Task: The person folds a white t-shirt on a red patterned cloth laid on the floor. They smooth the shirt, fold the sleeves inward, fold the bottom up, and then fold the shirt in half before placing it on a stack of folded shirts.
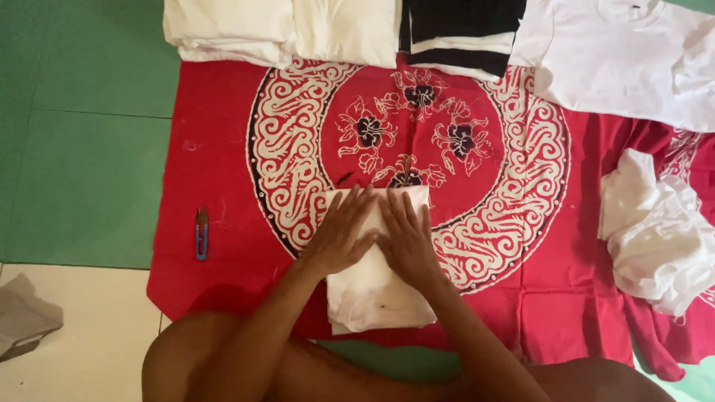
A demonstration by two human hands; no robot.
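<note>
A folded white garment (372,298) lies on a red patterned cloth (223,149) spread on the floor in front of me. My left hand (342,234) rests flat on its upper left part, fingers spread. My right hand (406,238) lies flat beside it on the upper right part, fingers pointing away from me. Both palms press down on the fabric and the two hands touch at the thumbs. Neither hand grips anything.
Stacks of folded white clothes (283,30) and a black and white stack (462,33) line the far edge. A spread white shirt (625,59) lies top right, a crumpled white garment (655,231) at right. Small blue thread snips (201,234) lie left. My knees (201,357) are below.
</note>
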